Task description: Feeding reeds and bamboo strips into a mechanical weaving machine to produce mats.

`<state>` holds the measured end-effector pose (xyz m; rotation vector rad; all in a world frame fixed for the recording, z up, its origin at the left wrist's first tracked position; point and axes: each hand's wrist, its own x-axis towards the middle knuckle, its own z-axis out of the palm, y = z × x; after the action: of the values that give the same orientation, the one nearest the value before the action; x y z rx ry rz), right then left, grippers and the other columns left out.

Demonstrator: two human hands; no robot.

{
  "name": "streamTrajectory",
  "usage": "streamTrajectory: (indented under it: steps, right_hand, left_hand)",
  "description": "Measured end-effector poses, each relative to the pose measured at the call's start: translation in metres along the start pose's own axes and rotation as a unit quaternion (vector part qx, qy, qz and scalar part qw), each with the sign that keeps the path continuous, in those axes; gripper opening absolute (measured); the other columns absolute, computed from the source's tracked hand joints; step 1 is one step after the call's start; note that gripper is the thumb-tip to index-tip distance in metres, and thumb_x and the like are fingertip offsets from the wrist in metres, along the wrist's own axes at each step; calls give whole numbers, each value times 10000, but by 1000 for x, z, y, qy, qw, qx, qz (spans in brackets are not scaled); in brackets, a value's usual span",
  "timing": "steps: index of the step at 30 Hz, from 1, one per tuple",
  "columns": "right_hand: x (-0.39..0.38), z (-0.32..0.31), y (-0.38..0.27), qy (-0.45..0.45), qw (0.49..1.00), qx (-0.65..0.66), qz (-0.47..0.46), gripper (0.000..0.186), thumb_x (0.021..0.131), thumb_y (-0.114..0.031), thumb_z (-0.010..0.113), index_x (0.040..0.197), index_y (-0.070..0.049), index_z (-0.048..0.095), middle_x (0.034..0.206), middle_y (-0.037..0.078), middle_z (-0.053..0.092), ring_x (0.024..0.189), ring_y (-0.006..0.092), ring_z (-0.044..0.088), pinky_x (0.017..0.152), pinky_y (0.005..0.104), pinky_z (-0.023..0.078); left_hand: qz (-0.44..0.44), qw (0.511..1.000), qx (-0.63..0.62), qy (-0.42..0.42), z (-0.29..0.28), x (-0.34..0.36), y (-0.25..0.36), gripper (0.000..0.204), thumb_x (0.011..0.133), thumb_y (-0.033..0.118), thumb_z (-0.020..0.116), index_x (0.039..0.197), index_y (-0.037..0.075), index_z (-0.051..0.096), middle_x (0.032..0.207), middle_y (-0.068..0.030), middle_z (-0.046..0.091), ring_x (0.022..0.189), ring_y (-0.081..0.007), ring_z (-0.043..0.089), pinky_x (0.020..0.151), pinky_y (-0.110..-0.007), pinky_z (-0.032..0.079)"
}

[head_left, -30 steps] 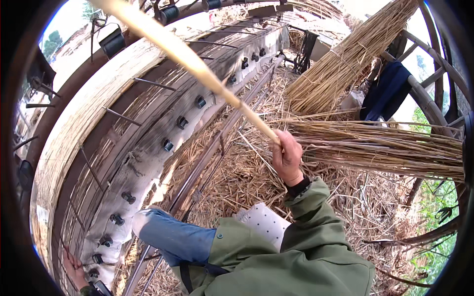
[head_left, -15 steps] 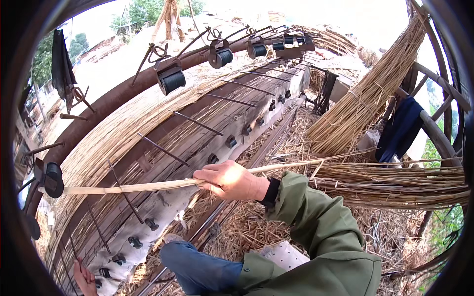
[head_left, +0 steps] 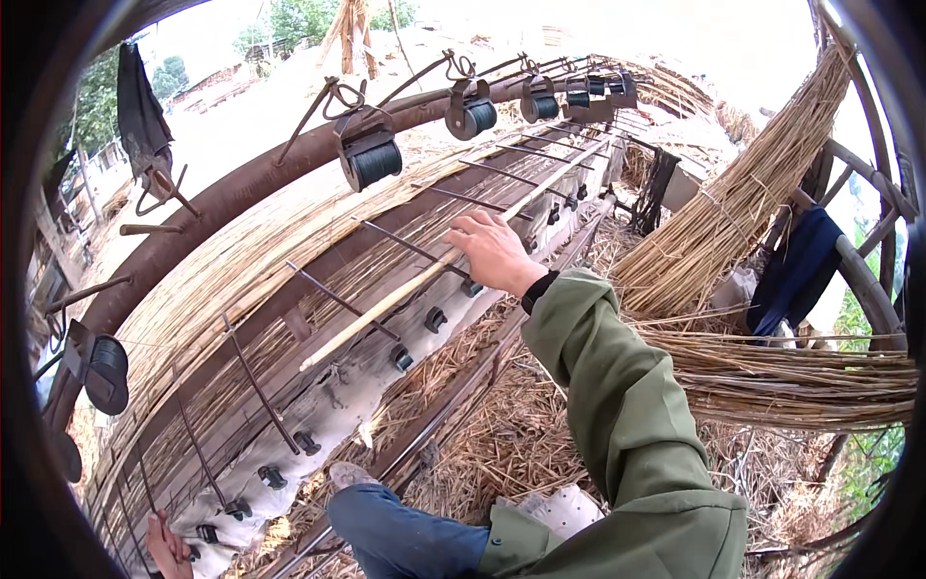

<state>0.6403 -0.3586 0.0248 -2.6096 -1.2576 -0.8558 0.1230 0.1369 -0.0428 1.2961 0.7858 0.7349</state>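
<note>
My right hand (head_left: 490, 253) is over the frame with its fingers bent down on a long pale reed stalk (head_left: 381, 307). This stalk slants across several thin dark metal rods (head_left: 338, 292), its thick end toward me and its other end toward the far right. Down at the lower left edge, my left hand (head_left: 168, 548) sits beside the near rods, its fingers curled together; what they hold, if anything, is hidden. Beneath the rods lies a woven reed mat (head_left: 246, 265). A pale cloth strip (head_left: 333, 400) with several small dark spools runs along the mat's near side.
Black wire spools (head_left: 374, 162) hang from a curved brown pipe (head_left: 231, 179) beyond the mat. To the right, a tied reed bundle (head_left: 733, 207) leans upright, and another bundle (head_left: 781, 376) lies flat. Loose straw (head_left: 482, 454) covers the ground. Dark cloth (head_left: 796, 261) hangs on a rail.
My right hand has moved up and away with the stalk. The stalk has swung from nearly level to a slant along the rods. My left hand stays at the lower left.
</note>
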Motion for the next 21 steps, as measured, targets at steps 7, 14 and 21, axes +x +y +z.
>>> streamTrajectory:
  steps: [7,14,21]
  right_hand:
    - [7,-15,-14,-8,992,-42,-121,106,669,-111,541,773,-111,562,794,8,515,862,173,515,733,321,432]
    - [14,5,-4,34,994,43,-98,120,665,-61,545,780,-87,564,787,54,523,718,259,575,623,367,475]
    - [38,23,15,-28,998,45,45,90,669,-64,551,743,-78,600,806,87,546,787,273,579,680,389,470]
  left_hand:
    - [-13,998,2,53,32,-17,23,323,879,351,493,931,33,515,416,53,258,279,-49,201,282,-207,178]
    - [-51,991,49,112,90,-54,59,217,873,160,512,688,123,406,511,28,337,377,-59,259,343,-234,203]
    - [-23,990,99,103,82,-47,54,252,893,174,476,656,120,409,482,30,302,381,-67,259,349,-237,210]
